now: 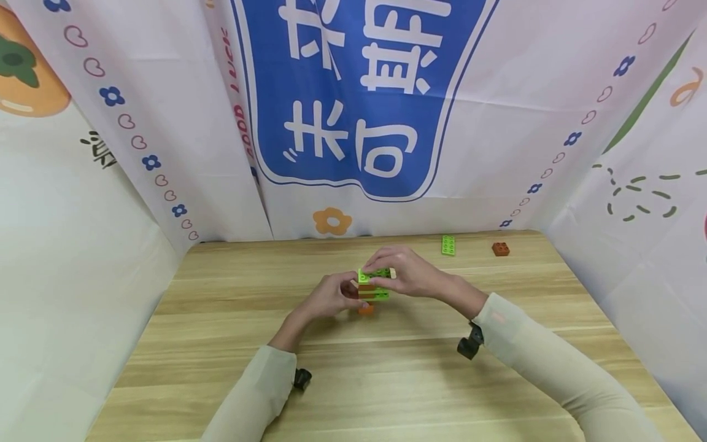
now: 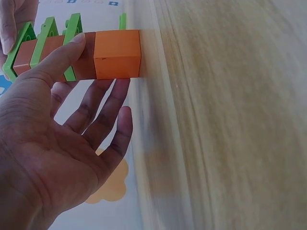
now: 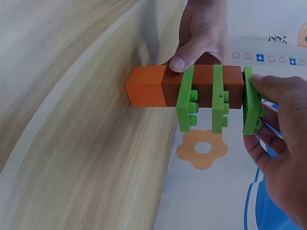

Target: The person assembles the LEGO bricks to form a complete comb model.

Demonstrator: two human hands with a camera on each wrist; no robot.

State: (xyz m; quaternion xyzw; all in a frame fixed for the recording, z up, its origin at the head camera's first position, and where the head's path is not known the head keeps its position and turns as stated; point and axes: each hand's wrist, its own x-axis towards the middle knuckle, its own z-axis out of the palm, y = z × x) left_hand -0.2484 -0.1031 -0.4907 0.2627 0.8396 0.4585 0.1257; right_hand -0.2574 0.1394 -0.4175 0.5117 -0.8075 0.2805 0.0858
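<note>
A tower of toy building blocks stands upright on the wooden table, between the two hands. Its base is an orange block [image 3: 145, 87]; above it, brown bricks [image 3: 203, 86] alternate with bright green studded plates [image 3: 218, 100] that jut out to one side. My left hand [image 1: 331, 296] grips the tower low down, the thumb across the lowest brown brick just above the orange block. With thumb and fingers my right hand [image 1: 407, 274] pinches the topmost green plate [image 3: 251, 103], which lies against the top brown brick, slightly tilted in the right wrist view.
Near the table's back edge lie a loose green plate [image 1: 448, 245] and, farther right, a brown brick [image 1: 501, 248]. Printed cloth [image 1: 326, 212] hangs behind the table and along both sides. The wooden tabletop [image 1: 359, 380] extends toward the person.
</note>
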